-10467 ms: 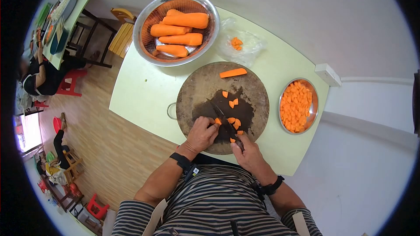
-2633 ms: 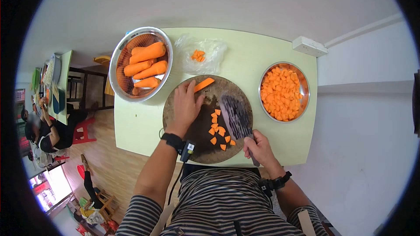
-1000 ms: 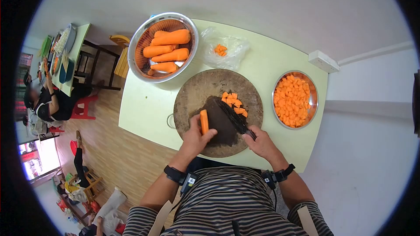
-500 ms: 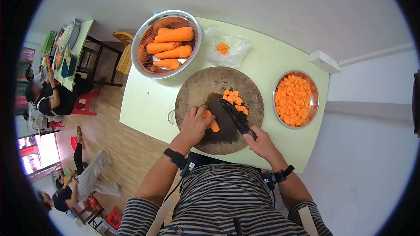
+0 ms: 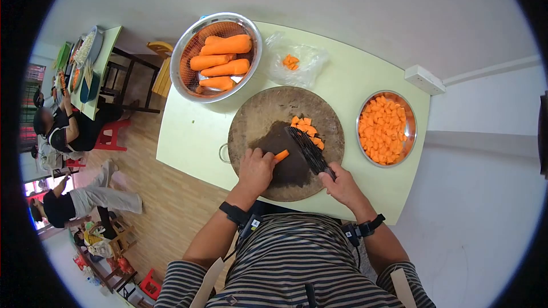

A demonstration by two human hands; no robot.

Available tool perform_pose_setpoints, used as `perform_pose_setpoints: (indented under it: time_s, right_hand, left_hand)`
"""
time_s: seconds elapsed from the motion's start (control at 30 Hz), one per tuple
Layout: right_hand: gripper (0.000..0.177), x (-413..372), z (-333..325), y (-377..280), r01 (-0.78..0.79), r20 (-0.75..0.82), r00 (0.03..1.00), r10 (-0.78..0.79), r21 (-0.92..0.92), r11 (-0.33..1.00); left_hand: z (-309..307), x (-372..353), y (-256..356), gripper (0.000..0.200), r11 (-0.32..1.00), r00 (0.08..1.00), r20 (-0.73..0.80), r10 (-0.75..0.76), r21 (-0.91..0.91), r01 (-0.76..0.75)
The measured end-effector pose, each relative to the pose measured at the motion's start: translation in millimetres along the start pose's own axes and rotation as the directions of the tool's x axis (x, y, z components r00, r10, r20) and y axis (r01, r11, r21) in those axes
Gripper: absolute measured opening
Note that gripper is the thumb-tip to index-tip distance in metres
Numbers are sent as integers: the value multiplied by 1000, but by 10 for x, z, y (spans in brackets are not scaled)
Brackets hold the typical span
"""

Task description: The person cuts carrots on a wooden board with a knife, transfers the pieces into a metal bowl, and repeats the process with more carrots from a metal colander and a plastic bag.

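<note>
My left hand (image 5: 256,169) is closed around a piece of carrot (image 5: 281,155), whose orange end sticks out past the fingertips toward the knife. In my right hand (image 5: 342,184) is the handle of a dark-bladed knife (image 5: 307,149), its blade slanting over the round wooden chopping board (image 5: 257,114). Several cut carrot chunks (image 5: 306,126) lie along the blade's far side. A wet dark patch covers the board between the two hands. How the left fingers wrap the carrot is partly hidden.
A metal colander bowl (image 5: 178,74) with whole peeled carrots stands at the back left. Beside it lies a clear plastic bag (image 5: 311,60) with carrot scraps. A steel bowl (image 5: 415,131) of diced carrot sits at right. Other people are at the far left.
My left hand has turned and shifted slightly, and the carrot piece now points up and right. The knife has barely moved. A person in the background has stood or walked into a different position.
</note>
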State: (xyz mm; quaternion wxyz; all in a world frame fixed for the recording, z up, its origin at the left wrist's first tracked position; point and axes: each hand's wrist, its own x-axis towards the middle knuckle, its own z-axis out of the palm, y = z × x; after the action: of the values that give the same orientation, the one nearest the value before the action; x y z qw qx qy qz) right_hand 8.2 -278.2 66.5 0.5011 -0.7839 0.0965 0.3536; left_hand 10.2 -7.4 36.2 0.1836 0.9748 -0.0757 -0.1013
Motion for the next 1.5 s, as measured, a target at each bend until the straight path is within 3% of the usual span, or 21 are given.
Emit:
perform_pose_setpoints:
  time_s: [0.13, 0.2, 0.27, 0.33, 0.47, 0.53, 0.63, 0.7, 1.0, 1.5]
  right_hand:
    - [28, 0, 17, 33, 35, -15, 999, -36, -33, 999]
    - [29, -14, 20, 12, 52, -14, 999, -52, -58, 997]
    - [29, -46, 31, -24, 65, -14, 998, -67, -80, 995]
    - [29, -87, 55, -74, 193, -16, 980, -199, -189, 963]
    - [30, -151, 116, -155, 246, 35, 968, -249, -322, 914]
    - [29, -181, 189, -107, 419, -29, 882, -471, -413, 809]
    - [30, -234, 203, -125, 438, 8, 869, -495, -482, 759]
    - [30, -251, 202, -126, 432, 21, 873, -487, -496, 753]
    - [28, -318, 136, -233, 413, 70, 894, -443, -514, 752]
    - [23, -241, 122, -360, 353, 118, 930, -348, -546, 760]
  left_hand:
    - [60, -43, 37, 18, 999, 998, -66, 4, -36, -7]
    - [119, -62, 62, 21, 969, 995, -38, -93, -235, 81]
    - [122, -73, 101, 23, 972, 994, -70, -82, -225, 64]
    - [107, -65, 114, 24, 976, 993, -101, -68, -214, 45]
    - [134, -36, 108, 26, 971, 986, -164, 17, -232, -55]
    - [185, -17, 81, 25, 969, 985, -172, 31, -235, -71]
    - [256, 2, 21, 23, 959, 985, -168, 49, -268, -93]
    - [268, 27, 3, 21, 942, 966, -243, 90, -294, -161]
    - [328, 6, -90, 27, 951, 961, -220, 169, -219, -218]
    - [316, 47, -81, 22, 928, 949, -248, 196, -264, -261]
